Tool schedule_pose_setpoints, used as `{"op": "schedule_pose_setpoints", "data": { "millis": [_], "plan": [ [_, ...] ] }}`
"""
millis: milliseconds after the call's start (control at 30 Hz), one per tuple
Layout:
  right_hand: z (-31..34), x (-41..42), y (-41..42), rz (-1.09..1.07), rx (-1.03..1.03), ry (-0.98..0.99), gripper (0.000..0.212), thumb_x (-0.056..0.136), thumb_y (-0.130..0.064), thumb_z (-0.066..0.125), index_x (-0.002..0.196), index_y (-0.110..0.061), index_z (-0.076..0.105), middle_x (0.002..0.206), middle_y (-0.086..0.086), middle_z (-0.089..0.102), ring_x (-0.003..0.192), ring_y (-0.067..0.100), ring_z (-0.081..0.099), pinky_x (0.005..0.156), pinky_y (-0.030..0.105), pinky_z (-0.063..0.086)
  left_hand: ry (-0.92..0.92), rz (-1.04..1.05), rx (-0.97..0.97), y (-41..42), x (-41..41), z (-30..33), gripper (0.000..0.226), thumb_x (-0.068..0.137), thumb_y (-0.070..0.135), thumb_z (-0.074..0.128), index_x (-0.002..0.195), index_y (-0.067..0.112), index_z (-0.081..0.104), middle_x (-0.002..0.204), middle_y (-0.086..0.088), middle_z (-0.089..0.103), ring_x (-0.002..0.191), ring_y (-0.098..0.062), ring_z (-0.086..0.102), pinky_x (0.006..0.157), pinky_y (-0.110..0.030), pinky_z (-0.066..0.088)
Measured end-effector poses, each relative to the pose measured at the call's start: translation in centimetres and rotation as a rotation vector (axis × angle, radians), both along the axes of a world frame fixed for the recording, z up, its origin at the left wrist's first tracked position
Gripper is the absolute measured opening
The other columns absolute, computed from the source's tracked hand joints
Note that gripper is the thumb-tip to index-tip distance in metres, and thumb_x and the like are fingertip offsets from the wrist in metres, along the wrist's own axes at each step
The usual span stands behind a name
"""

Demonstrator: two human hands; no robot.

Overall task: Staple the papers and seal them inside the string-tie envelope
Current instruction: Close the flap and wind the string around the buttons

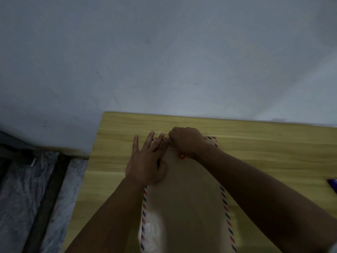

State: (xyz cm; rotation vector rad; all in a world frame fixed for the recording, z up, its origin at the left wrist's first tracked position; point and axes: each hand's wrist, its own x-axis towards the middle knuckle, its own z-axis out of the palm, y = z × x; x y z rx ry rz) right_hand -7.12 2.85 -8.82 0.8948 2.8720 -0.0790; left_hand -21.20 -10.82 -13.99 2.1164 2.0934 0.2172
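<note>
A brown string-tie envelope (184,201) with a red-and-blue striped border lies lengthwise on the wooden table (255,148). Its flap end points away from me. A red button (182,156) of the closure shows near that far end. My left hand (147,161) lies flat with straight fingers on the envelope's far left corner. My right hand (187,141) is curled over the far edge beside the left fingertips; whether it pinches the flap or the string is hidden. The papers are not visible.
A purple object (333,184) pokes in at the right edge of the table. A grey wall (164,52) rises just behind the table's far edge. Left of the table the floor holds crumpled plastic sheeting (23,189) and a dark strip.
</note>
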Motion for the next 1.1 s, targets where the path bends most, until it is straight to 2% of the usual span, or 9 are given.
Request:
{"op": "schedule_pose_setpoints", "data": {
  "millis": [167,333,433,567,767,900,1100],
  "plan": [
    [-0.2,2.9,-0.9,-0.03,-0.135,0.067,0.031,0.102,-0.042,0.043,0.106,-0.019,0.063,0.109,0.003,0.061,0.097,0.026,0.063,0.069,0.033,0.036,0.006,0.001,0.006,0.0,0.0,0.0,0.073,0.09,0.048,0.037,0.159,0.029,0.025,0.17,0.008,0.013,0.159,-0.023,0.002,0.12,-0.07,0.001],
    [-1.1,6.9,-1.6,-0.047,-0.111,0.218,0.025,0.1,-0.039,0.055,0.108,-0.021,0.07,0.107,0.002,0.067,0.094,0.025,0.066,0.07,0.037,0.05,0.014,0.006,-0.006,0.1,0.0,0.0,0.072,0.09,0.049,0.036,0.159,0.03,0.025,0.171,0.009,0.01,0.159,-0.021,-0.002,0.121,-0.069,0.0],
    [-1.5,8.4,-2.0,-0.089,-0.15,0.228,0.034,0.101,-0.045,0.047,0.102,-0.021,0.07,0.106,-0.002,0.066,0.091,0.018,0.064,0.071,0.038,0.054,0.009,0.008,-0.016,0.1,0.1,0.1,0.073,0.09,0.05,0.033,0.16,0.03,0.022,0.171,0.009,0.008,0.159,-0.02,-0.004,0.121,-0.068,-0.002],
    [-1.7,9.3,-3.2,-0.032,-0.062,0.289,0.031,0.1,-0.041,0.044,0.101,-0.022,0.069,0.105,-0.001,0.065,0.087,0.017,0.062,0.059,0.031,0.051,-0.002,0.011,-0.01,0.1,0.1,0.2,0.074,0.09,0.049,0.036,0.16,0.029,0.024,0.171,0.008,0.01,0.159,-0.021,-0.003,0.121,-0.068,-0.002],
    [-1.5,9.9,-4.2,0.119,0.045,0.182,0.025,0.097,-0.031,0.049,0.102,-0.015,0.068,0.098,0.004,0.063,0.075,0.023,0.062,0.048,0.036,0.051,0.003,0.015,-0.008,0.0,0.2,0.2,0.073,0.091,0.048,0.038,0.16,0.031,0.022,0.171,0.008,0.009,0.159,-0.02,-0.005,0.122,-0.067,-0.003],
    [-0.8,10.0,-4.5,0.154,0.085,0.128,0.016,0.09,-0.026,0.067,0.1,-0.014,0.068,0.096,0.005,0.065,0.072,0.02,0.063,0.047,0.03,0.047,0.0,0.016,0.001,0.0,0.1,0.1,0.073,0.091,0.049,0.037,0.16,0.03,0.024,0.171,0.008,0.011,0.159,-0.02,-0.004,0.122,-0.067,-0.003],
    [-1.0,10.6,-4.2,0.159,0.093,0.134,0.02,0.095,-0.03,0.056,0.099,-0.013,0.067,0.102,0.007,0.062,0.078,0.022,0.061,0.049,0.036,0.054,0.002,0.02,-0.005,0.0,0.1,0.3,0.074,0.09,0.05,0.034,0.16,0.031,0.02,0.171,0.008,0.009,0.159,-0.019,-0.005,0.122,-0.066,-0.003]
  ]
}}
